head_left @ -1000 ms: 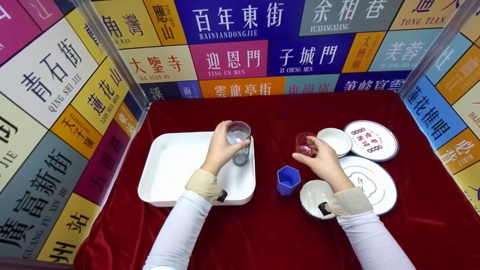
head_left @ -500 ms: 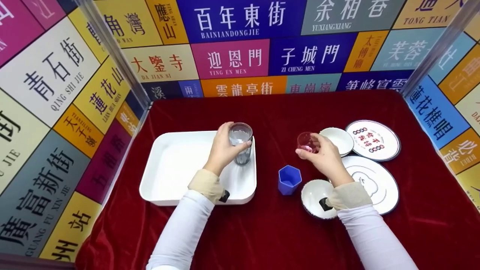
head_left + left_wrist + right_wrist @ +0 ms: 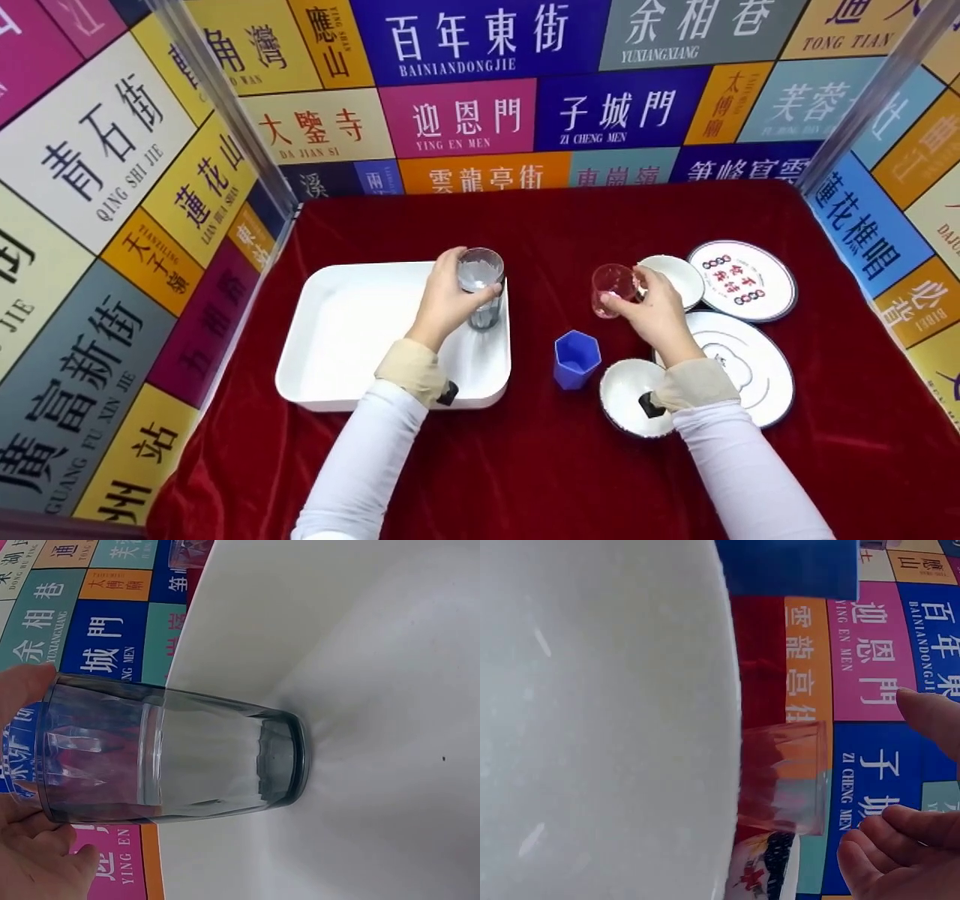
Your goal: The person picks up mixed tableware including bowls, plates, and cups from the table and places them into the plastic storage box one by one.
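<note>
A clear greyish drinking glass [image 3: 486, 304] stands upright inside the right end of the white tray [image 3: 352, 337]. My left hand [image 3: 446, 296] grips it near the rim, thumb on one side and fingers on the other; the left wrist view shows the glass [image 3: 210, 757] with its base at the tray's surface. To the right, a small clear pink cup [image 3: 611, 289] is upright on the red cloth. My right hand [image 3: 658, 311] is just right of it, fingers spread. In the right wrist view, a gap shows between that hand [image 3: 907, 847] and the pink cup [image 3: 784, 780].
A blue hexagonal cup [image 3: 576, 364] stands in front of the pink cup. White bowls, one behind [image 3: 679, 277] and one under my right wrist [image 3: 626, 394], flank two plates, one with red writing [image 3: 742, 277] and one larger [image 3: 769, 382]. Sign-covered panels enclose the table.
My right hand has let go of the pink cup and drawn slightly to the right of it. My left hand stays on the glass in almost the same place.
</note>
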The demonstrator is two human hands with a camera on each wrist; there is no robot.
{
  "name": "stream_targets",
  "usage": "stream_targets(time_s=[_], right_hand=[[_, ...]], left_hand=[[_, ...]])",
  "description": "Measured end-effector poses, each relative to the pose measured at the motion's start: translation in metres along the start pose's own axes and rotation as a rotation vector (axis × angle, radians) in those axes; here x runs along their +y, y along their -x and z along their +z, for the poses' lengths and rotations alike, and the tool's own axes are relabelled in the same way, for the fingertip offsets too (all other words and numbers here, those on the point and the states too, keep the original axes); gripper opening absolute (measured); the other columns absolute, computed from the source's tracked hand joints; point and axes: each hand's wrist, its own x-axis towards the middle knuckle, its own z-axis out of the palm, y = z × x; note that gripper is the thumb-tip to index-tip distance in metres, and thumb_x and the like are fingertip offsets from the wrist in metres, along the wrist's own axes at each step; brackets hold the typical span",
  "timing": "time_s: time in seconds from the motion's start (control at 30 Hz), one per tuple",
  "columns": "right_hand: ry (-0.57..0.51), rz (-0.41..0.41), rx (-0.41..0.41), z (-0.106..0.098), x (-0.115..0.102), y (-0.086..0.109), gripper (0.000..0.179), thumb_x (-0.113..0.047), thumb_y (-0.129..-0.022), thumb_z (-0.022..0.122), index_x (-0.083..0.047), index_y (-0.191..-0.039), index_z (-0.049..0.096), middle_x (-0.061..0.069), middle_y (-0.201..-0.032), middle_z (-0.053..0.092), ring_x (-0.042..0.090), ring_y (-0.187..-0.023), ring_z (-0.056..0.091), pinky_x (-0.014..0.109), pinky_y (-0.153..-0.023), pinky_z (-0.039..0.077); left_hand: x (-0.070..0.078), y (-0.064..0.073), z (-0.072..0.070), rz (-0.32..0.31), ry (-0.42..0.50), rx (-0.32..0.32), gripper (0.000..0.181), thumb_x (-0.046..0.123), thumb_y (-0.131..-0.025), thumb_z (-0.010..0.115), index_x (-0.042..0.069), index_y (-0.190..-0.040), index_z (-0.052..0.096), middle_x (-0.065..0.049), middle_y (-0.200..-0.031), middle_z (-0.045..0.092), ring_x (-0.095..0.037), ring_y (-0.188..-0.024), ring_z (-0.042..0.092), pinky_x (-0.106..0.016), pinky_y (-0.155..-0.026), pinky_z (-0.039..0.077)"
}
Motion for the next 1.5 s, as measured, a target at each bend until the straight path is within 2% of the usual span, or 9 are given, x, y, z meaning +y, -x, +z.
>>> stream_targets(time_s=[0.53, 0.9, 1.17, 1.5], right_hand=[[0.047, 0.007, -0.012, 0.006, 0.009, -0.011, 0.083, -0.033, -0.085, 0.078, 0.010, -0.146, 0.041, 0.034, -0.145, 0.046, 0.047, -0.137, 0.042, 0.058, -0.118, 0.032], [0.054, 0.023, -0.034, 0.006, 0.012, -0.019, 0.087, -0.031, -0.084, 0.079, 0.011, -0.148, 0.037, 0.036, -0.146, 0.043, 0.048, -0.138, 0.040, 0.059, -0.119, 0.030], [0.061, 0.019, -0.032, 0.011, 0.017, -0.023, 0.087, -0.029, -0.082, 0.082, 0.012, -0.146, 0.038, 0.036, -0.143, 0.045, 0.048, -0.136, 0.042, 0.058, -0.118, 0.032], [0.070, 0.032, -0.031, 0.014, 0.021, -0.025, 0.085, -0.028, -0.081, 0.082, 0.012, -0.144, 0.041, 0.037, -0.137, 0.049, 0.049, -0.131, 0.045, 0.059, -0.115, 0.034]], left_hand=[[-0.002, 0.001, 0.001, -0.012, 0.007, -0.011, 0.087, 0.036, -0.078, 0.085, 0.002, -0.147, 0.046, -0.015, -0.150, 0.048, -0.028, -0.138, 0.049, -0.039, -0.119, 0.039], [0.000, -0.001, -0.001, -0.029, -0.025, -0.044, 0.090, 0.041, -0.079, 0.083, 0.003, -0.150, 0.043, -0.015, -0.153, 0.046, -0.029, -0.141, 0.046, -0.039, -0.120, 0.037], [0.001, -0.001, -0.001, -0.041, -0.071, -0.056, 0.091, 0.044, -0.080, 0.081, 0.003, -0.150, 0.043, -0.014, -0.154, 0.045, -0.028, -0.142, 0.045, -0.039, -0.121, 0.036], [0.001, -0.002, -0.002, -0.046, -0.078, -0.057, 0.090, 0.044, -0.079, 0.082, 0.003, -0.150, 0.043, -0.013, -0.153, 0.046, -0.027, -0.141, 0.046, -0.038, -0.120, 0.037]])
